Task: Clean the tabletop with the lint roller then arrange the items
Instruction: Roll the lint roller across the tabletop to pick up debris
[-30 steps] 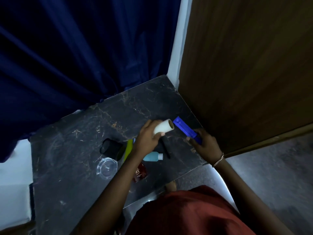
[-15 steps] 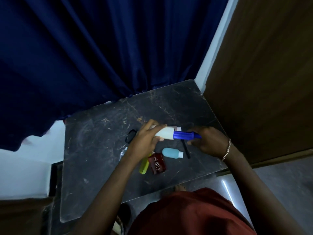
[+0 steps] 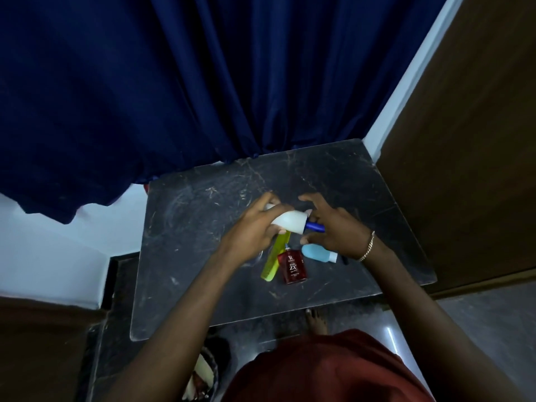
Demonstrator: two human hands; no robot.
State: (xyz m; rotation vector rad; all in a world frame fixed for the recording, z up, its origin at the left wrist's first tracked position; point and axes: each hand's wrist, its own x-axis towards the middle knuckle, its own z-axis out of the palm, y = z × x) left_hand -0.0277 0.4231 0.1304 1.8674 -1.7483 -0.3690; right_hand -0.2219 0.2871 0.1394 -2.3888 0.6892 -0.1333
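Observation:
The lint roller [image 3: 293,222] has a white roll and a blue handle, and I hold it just above the dark marble tabletop [image 3: 185,274]. My left hand [image 3: 255,230] grips the white roll. My right hand [image 3: 333,227] holds the blue handle, with its fingers curled around the end. Below the hands lie a yellow-green comb [image 3: 274,258], a red bottle labelled ZX [image 3: 292,266] and a light blue bottle [image 3: 317,253]. A black item [image 3: 344,259] peeks out by my right wrist.
A dark blue curtain [image 3: 203,82] hangs behind the table. A wooden door [image 3: 470,140] stands on the right, close to the table's edge. A white wall and ledge [image 3: 58,256] lie left. My foot [image 3: 316,322] shows below the front edge.
The white roll and blue handle, apart a second ago, are now joined. Both hands have come together over the middle of the table. The camera has tilted, bringing more of the table into view.

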